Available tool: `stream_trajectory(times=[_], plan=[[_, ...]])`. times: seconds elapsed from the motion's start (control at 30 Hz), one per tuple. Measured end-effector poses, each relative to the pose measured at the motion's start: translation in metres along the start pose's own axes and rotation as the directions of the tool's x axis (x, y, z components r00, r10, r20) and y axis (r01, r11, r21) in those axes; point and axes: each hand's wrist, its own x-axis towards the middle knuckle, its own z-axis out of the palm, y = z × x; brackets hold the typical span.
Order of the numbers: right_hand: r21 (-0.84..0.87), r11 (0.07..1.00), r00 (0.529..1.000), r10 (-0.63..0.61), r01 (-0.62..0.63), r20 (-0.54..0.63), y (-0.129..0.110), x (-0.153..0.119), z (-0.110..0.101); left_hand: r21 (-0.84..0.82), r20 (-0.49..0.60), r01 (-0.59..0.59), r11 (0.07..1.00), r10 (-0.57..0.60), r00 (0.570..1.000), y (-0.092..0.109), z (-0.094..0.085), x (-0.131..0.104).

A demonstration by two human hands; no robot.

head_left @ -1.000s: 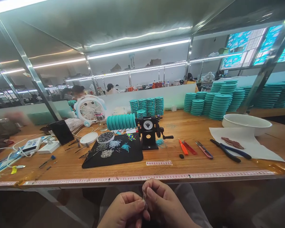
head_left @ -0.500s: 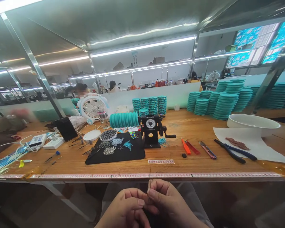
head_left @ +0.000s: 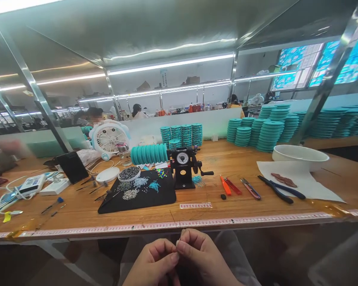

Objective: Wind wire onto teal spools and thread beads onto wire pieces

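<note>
Twelve o'clock is taken as straight ahead of the worker, clock centred on the hands. The strand (head_left: 173,219), thin and dark, rises from the fingertips toward twelve, over the near edge of the table (head_left: 217,155). The right hand (head_left: 200,254) has thumb and forefinger pinched on it. The left hand (head_left: 156,262) is narrow, its tips meeting the right's; whether it grips anything cannot be told from here. Both hands are just short of the edge, above the lap.

Directly ahead, the tape measure (head_left: 119,228) runs along that edge, with a short strip (head_left: 195,205) beyond. The winder (head_left: 183,171) stands at twelve, its row of teal discs (head_left: 149,154) extending left. At eleven, the black mat (head_left: 161,196) bears small heaps of parts and a dish (head_left: 129,174) of grey pieces. At one lie two red tools; at two, the snips (head_left: 250,188), the pliers (head_left: 276,188) and a sheet of paper (head_left: 319,186) beside the bowl (head_left: 301,153). Teal stacks (head_left: 268,135) stand at one. At ten to eleven: a dark slab (head_left: 72,167) and the fan (head_left: 110,139).

Surface is wood-grained. Behind it runs a frosted partition (head_left: 217,125); past that, people at benches, strip lights, and blue curtains (head_left: 331,63) at one to two.
</note>
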Motion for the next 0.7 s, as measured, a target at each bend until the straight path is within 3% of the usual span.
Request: stream_trajectory(times=[0.1,0.2,0.23,0.27,0.3,0.33,0.37,0.43,0.57,0.7], plan=[[-0.06,0.998,1.0,-0.004,0.004,0.001,-0.014,0.003,-0.003,0.057,-0.046,-0.06,0.997,0.062,0.997,0.004,-0.008,0.001],[-0.26,0.962,0.977,-0.13,0.083,-0.17,-0.057,0.013,-0.018,0.119,-0.179,-0.121,0.985,0.141,0.974,0.019,-0.025,-0.003],[-0.409,0.903,0.934,-0.254,0.134,-0.253,-0.074,0.019,-0.026,0.128,-0.233,-0.14,0.982,0.167,0.958,0.025,-0.031,-0.004],[-0.615,0.776,0.861,-0.403,0.14,-0.312,-0.09,0.025,-0.034,0.138,-0.276,-0.158,0.978,0.191,0.942,0.032,-0.036,-0.005],[-0.786,0.613,0.783,-0.527,0.079,-0.332,-0.105,0.033,-0.042,0.152,-0.303,-0.177,0.972,0.216,0.928,0.038,-0.039,-0.005],[-0.878,0.478,0.752,-0.572,-0.018,-0.327,-0.117,0.042,-0.05,0.163,-0.319,-0.194,0.967,0.237,0.918,0.044,-0.04,-0.003],[-0.914,0.393,0.757,-0.566,-0.102,-0.328,-0.126,0.051,-0.056,0.17,-0.323,-0.208,0.963,0.254,0.912,0.049,-0.039,-0.001],[-0.928,0.339,0.809,-0.496,-0.156,-0.317,-0.134,0.067,-0.064,0.139,-0.321,-0.234,0.962,0.267,0.908,0.057,-0.033,0.006],[-0.899,0.428,0.91,-0.328,-0.097,-0.254,-0.14,0.079,-0.062,-0.115,-0.22,-0.213,0.97,0.184,0.958,0.065,-0.012,0.022],[-0.833,0.553,0.952,-0.239,-0.026,-0.189,-0.148,0.062,-0.04,-0.308,-0.219,-0.078,0.948,0.009,0.976,0.066,-0.001,0.041]])
